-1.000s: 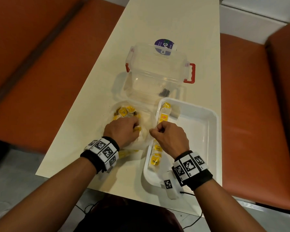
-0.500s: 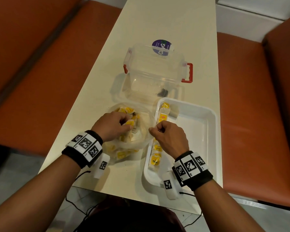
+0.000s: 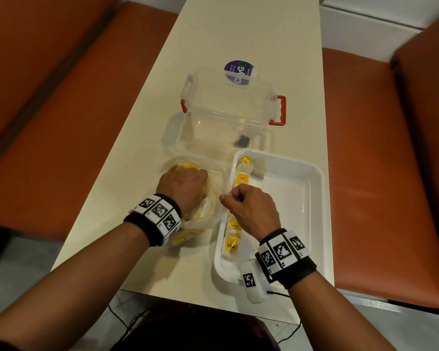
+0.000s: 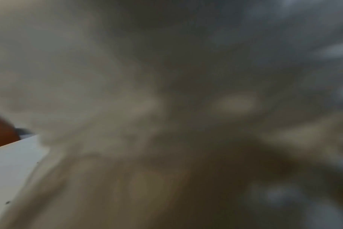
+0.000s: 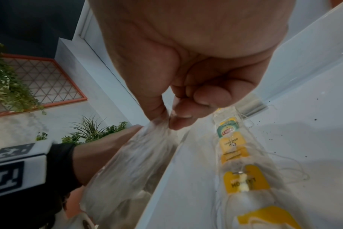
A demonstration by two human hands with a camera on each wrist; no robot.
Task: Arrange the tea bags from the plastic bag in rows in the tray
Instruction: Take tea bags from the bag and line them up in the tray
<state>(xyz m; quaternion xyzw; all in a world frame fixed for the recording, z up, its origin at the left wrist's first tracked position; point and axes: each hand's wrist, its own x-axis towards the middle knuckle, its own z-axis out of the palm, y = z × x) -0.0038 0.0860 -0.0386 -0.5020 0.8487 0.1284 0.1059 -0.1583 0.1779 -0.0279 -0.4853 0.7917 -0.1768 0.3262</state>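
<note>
A clear plastic bag (image 3: 213,214) of yellow tea bags (image 3: 185,166) lies on the table left of the white tray (image 3: 312,198). My left hand (image 3: 185,186) is sunk into the bag's mouth, its fingers hidden among the tea bags. My right hand (image 3: 249,206) pinches the bag's rim (image 5: 157,124) between thumb and fingers, holding it up at the tray's left wall. A row of tea bags (image 3: 241,177) with yellow tags (image 5: 233,144) runs along the tray's left side. The left wrist view is a blur of plastic.
A clear storage box (image 3: 228,112) with red latches stands behind the bag and tray, a purple-labelled lid (image 3: 238,72) beyond it. Orange benches (image 3: 380,173) flank the narrow table (image 3: 238,29). The tray's right half is bare.
My left hand has gone back and deeper into the bag, now covering most of the tea bags. My right hand keeps its pinch on the bag's rim in the same place.
</note>
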